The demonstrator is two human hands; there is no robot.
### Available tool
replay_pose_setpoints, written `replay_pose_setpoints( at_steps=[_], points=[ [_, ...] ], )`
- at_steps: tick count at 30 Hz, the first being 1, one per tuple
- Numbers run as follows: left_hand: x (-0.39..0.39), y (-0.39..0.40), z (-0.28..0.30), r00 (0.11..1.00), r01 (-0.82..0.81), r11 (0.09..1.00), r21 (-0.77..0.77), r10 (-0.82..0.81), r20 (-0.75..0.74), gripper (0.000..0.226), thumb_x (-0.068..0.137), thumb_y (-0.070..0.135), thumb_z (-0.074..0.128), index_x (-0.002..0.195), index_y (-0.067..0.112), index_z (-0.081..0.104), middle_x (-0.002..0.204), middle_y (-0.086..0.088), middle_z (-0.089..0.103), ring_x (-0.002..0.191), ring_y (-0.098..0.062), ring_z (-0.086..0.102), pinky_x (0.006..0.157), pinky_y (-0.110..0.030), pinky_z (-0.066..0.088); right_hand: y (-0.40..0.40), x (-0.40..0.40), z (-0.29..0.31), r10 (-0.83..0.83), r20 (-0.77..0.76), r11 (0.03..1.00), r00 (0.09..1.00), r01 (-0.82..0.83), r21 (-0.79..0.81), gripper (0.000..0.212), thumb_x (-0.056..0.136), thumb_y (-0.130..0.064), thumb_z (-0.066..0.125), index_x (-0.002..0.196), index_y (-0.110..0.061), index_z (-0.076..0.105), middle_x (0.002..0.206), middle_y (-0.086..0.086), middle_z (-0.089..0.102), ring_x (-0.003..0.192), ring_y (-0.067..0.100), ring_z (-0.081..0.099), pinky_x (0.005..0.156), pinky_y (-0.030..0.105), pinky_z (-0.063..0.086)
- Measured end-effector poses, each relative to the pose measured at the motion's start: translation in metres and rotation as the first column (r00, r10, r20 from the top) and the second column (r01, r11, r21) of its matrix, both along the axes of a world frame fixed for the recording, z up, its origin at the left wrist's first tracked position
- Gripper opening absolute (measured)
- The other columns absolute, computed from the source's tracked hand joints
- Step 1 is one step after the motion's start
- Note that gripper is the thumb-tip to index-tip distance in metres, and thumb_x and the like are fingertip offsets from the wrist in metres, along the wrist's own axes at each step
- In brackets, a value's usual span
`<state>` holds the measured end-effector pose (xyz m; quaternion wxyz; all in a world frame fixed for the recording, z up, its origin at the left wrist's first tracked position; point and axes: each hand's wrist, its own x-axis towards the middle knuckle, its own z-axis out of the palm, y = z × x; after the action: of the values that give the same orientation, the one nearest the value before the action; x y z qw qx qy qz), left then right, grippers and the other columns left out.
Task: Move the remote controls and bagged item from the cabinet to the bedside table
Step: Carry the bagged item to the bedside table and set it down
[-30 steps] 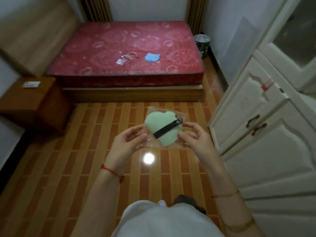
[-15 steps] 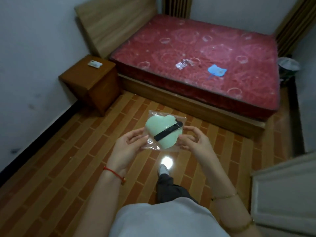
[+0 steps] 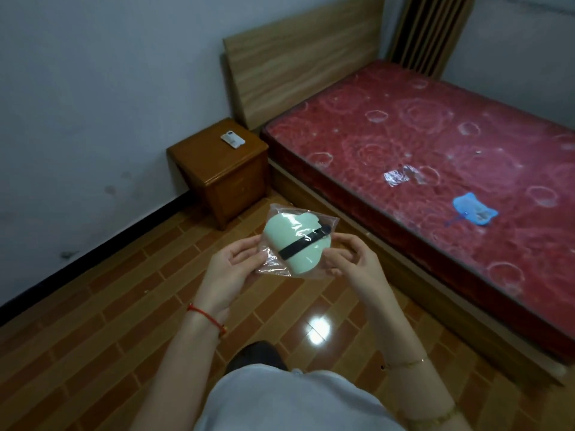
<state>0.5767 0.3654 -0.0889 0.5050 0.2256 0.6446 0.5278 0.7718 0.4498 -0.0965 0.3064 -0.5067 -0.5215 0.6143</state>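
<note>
Pinching bagged item (image 3: 297, 244) edges | left hand (image 3: 231, 272) | right hand (image 3: 354, 264)

dim, bluish room light. overhead source mirrored as a bright white glare spot on the glossy floor (image 3: 317, 329). specular sheen on the clear bag (image 3: 294, 241). wide-angle bowing toward the frame edges. soft overall, corners dark, wall (image 3: 93, 88) shadowed low.

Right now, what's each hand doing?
Left hand: closed on the left edge of the bagged item.
Right hand: closed on its right edge.
</note>
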Motion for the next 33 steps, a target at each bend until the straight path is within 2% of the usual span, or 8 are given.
replay_pose_setpoints(
  at_steps=[2,5,9,12,16,19,26,33],
  points=[
    [-0.011,0.024,-0.005,0.999,-0.032,0.999,-0.006,0.032,0.003,0.039,0.087,0.004,0.066,0.125,0.014,0.062,0.112,-0.008,0.072,0.098,-0.018,0.072,0.076,-0.023,0.06,0.029,-0.015,-0.006,0.027,-0.016,0.999,1.0,-0.027,-0.018,0.028,0.089,-0.016,0.067,0.116,-0.02,0.058,0.084,-0.003,0.075,0.073,0.002,0.071,0.06,0.014,0.054],
    [-0.032,0.06,-0.016,0.996,-0.09,0.996,-0.014,0.09,0.015,0.036,0.088,0.002,0.065,0.121,0.014,0.063,0.114,-0.011,0.072,0.101,-0.02,0.071,0.077,-0.022,0.06,0.074,-0.042,-0.019,0.073,-0.001,0.997,0.997,-0.073,-0.031,0.029,0.089,-0.016,0.067,0.117,-0.019,0.059,0.083,-0.003,0.076,0.075,0.005,0.071,0.065,0.018,0.057],
    [-0.07,0.113,-0.028,0.988,-0.151,0.988,-0.034,0.151,0.006,0.037,0.088,0.006,0.067,0.123,0.016,0.062,0.113,-0.006,0.071,0.099,-0.017,0.071,0.071,-0.019,0.058,0.139,-0.087,-0.031,0.14,0.011,0.99,0.99,-0.14,-0.024,0.03,0.09,-0.015,0.065,0.119,-0.016,0.059,0.083,-0.001,0.075,0.075,0.008,0.072,0.063,0.018,0.057],
    [-0.107,0.159,-0.032,0.981,-0.192,0.981,-0.039,0.192,-0.011,0.039,0.087,0.011,0.069,0.124,0.017,0.062,0.114,-0.005,0.072,0.101,-0.017,0.071,0.077,-0.023,0.057,0.194,-0.129,-0.031,0.198,0.008,0.98,0.98,-0.198,-0.008,0.029,0.091,-0.014,0.065,0.119,-0.016,0.059,0.083,0.0,0.076,0.074,0.008,0.072,0.059,0.017,0.054],
    [-0.162,0.229,-0.027,0.967,-0.254,0.967,-0.031,0.254,-0.024,0.033,0.086,0.012,0.07,0.118,0.02,0.064,0.106,-0.002,0.074,0.09,-0.01,0.073,0.07,-0.018,0.056,0.274,-0.193,-0.019,0.267,0.011,0.963,0.964,-0.268,0.021,0.028,0.09,-0.014,0.066,0.117,-0.018,0.06,0.084,0.004,0.077,0.074,0.013,0.071,0.062,0.019,0.055],
    [-0.204,0.276,-0.023,0.957,-0.29,0.957,-0.025,0.289,-0.036,0.032,0.085,0.013,0.071,0.115,0.022,0.065,0.106,-0.003,0.074,0.095,-0.014,0.072,0.078,-0.024,0.056,0.328,-0.241,-0.013,0.307,0.002,0.952,0.952,-0.307,0.02,0.028,0.089,-0.011,0.065,0.117,-0.015,0.061,0.089,0.009,0.076,0.071,0.007,0.071,0.058,0.013,0.051],
    [-0.281,0.361,-0.025,0.935,-0.356,0.932,-0.064,0.355,-0.027,0.038,0.086,0.01,0.071,0.123,0.014,0.063,0.11,-0.006,0.073,0.101,-0.019,0.071,0.086,-0.032,0.056,0.421,-0.326,-0.018,0.366,-0.008,0.93,0.931,-0.366,-0.032,0.029,0.091,-0.014,0.064,0.12,-0.017,0.059,0.091,0.006,0.077,0.076,0.014,0.074,0.062,0.017,0.055],
    [-0.348,0.43,-0.05,0.903,-0.428,0.893,-0.137,0.425,-0.053,0.043,0.086,0.011,0.07,0.128,0.012,0.06,0.117,-0.009,0.069,0.104,-0.021,0.069,0.085,-0.031,0.057,0.502,-0.404,-0.039,0.439,-0.011,0.895,0.899,-0.438,-0.088,0.029,0.091,-0.009,0.063,0.119,-0.013,0.059,0.091,0.009,0.075,0.069,0.011,0.072,0.056,0.018,0.054]
  ],
)
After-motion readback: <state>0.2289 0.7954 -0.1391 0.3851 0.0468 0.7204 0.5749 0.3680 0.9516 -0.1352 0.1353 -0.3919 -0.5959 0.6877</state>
